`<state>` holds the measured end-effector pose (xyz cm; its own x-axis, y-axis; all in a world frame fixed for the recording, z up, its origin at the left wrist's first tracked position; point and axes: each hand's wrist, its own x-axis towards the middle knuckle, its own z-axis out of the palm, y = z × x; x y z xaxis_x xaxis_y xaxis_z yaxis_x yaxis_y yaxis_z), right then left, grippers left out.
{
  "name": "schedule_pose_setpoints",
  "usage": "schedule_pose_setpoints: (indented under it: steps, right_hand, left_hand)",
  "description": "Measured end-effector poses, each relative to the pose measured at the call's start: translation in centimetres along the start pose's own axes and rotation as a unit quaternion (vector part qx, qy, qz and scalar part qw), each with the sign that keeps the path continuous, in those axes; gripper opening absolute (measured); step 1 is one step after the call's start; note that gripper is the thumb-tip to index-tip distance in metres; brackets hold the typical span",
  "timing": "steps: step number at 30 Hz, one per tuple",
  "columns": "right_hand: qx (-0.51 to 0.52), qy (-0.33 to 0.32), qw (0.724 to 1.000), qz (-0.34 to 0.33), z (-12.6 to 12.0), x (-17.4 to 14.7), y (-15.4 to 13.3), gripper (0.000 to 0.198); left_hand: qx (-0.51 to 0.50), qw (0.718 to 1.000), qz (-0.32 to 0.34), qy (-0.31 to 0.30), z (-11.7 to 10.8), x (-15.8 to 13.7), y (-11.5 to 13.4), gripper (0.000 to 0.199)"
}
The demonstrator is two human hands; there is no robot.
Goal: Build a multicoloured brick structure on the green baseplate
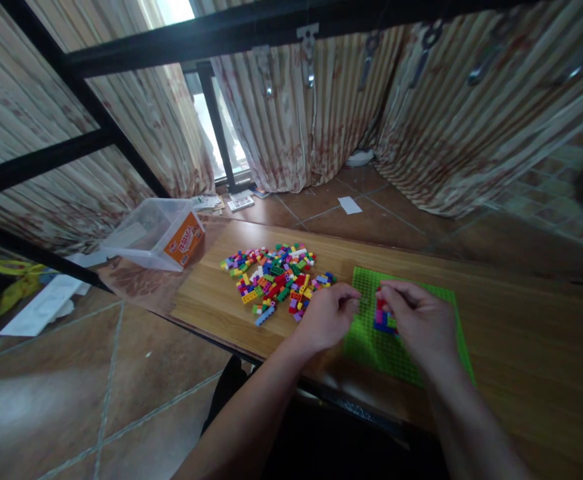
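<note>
A green studded baseplate [364, 353] lies on the wooden table, with a small build of blue, red and pink toy bricks [384, 325] on it. My right hand [421, 323] is over the baseplate, thumb and fingers pinched on a small red brick [380, 295] at the build's far end. Part of the build is hidden behind that hand. At the baseplate's left edge is my left hand [329, 319], its fingers curled together; whatever they may hold is hidden. Just left of it spreads a loose pile of mixed coloured toy bricks [276, 283].
A clear plastic bin [146, 230] with an orange label stands past the table's left end. Black metal bars [211, 50] cross overhead, with metal clips hanging. Striped curtains [311, 120] hang behind. Papers [349, 205] lie on the tiled floor.
</note>
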<state>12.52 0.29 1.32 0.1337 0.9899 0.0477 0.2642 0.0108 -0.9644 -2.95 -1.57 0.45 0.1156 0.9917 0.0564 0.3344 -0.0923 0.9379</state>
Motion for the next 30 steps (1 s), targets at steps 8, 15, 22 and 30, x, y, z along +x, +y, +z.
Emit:
schedule_pose_setpoints:
  steps: [8, 15, 22, 30]
  right_hand:
    - [-0.117, -0.064, 0.986, -0.099, 2.3, -1.2, -0.1, 0.025]
    - [-0.182, -0.147, 0.964, -0.125, 5.1, -2.2, -0.6, 0.022]
    - [-0.252, -0.161, 0.940, -0.163, 7.7, -2.3, -0.2, 0.019]
    - [-0.238, -0.191, 0.940, -0.153, 6.9, -2.7, 0.0, 0.020]
  left_hand:
    - [0.032, 0.977, -0.055, 0.202, -7.8, 0.3, -2.3, 0.019]
    - [0.198, 0.956, -0.093, 0.197, -9.6, -0.4, -3.1, 0.020]
    - [0.279, 0.950, -0.084, 0.109, -8.3, -0.8, -1.7, 0.019]
    - [0.405, 0.908, -0.041, 0.101, -7.5, -0.6, -1.5, 0.039]
